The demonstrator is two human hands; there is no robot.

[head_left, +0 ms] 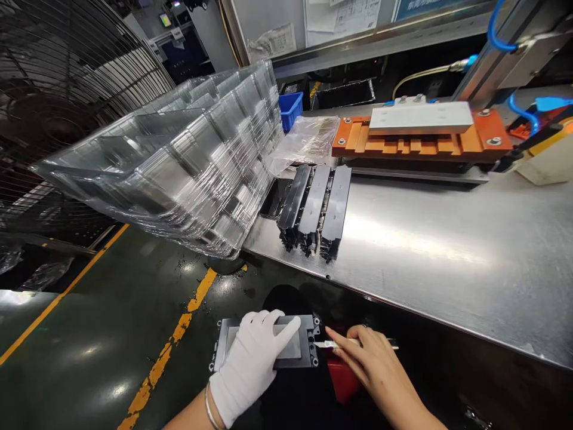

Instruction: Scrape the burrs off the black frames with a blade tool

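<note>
My left hand [250, 358], in a white glove, grips a flat dark grey part [307, 335] below the table edge, fingers over its far side and thumb across its face. Small ring-like lugs show at the part's corners. My bare right hand [367, 358] is closed on a slim knife [329, 344], its pointed blade against or very near the part's right end. Three black ribbed parts [317, 200] lie side by side near the table's left corner.
Stacked clear plastic trays [210, 173] stand at the left of the metal table [430, 257]. An orange fixture [486, 140] with a grey block is at the back right. Behind are a blue bin [290, 109] and a plastic bag [308, 140]. A fan [58, 113] stands far left.
</note>
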